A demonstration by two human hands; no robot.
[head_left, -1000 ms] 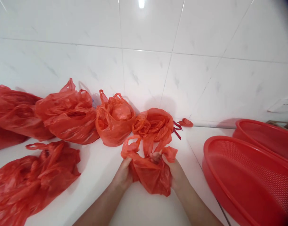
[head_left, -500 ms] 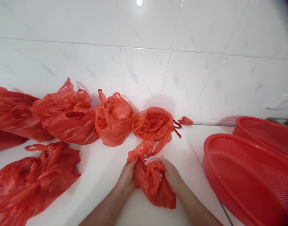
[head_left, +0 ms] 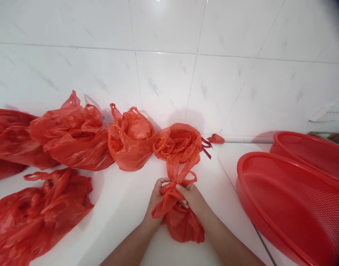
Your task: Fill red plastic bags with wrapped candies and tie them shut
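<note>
Between my two hands is a crumpled red plastic bag (head_left: 183, 225), its loop handles and gathered folds bunched near the top. My left hand (head_left: 155, 201) closes on the bag's left side, its fingers partly behind the plastic. From the right, my right hand (head_left: 193, 199) grips the bunched neck with the thumb on top. Just beyond them lies another red plastic bag (head_left: 182, 138), whose loose end hangs down to meet the folds at my hands. What the held bag contains, if anything, cannot be made out.
Several full red bags (head_left: 132, 147) line the tiled wall to the left. Nearer, a heap of red bags (head_left: 47, 210) lies on the white surface. Two red mesh baskets (head_left: 249, 184) stand at right. Dark red strips (head_left: 206, 147) and a small red scrap (head_left: 216, 139) lie near the wall.
My hands have drawn closer together around the bag's neck. The bag hangs straighter, and a loop handle now sticks out on each side. The view has shifted slightly.
</note>
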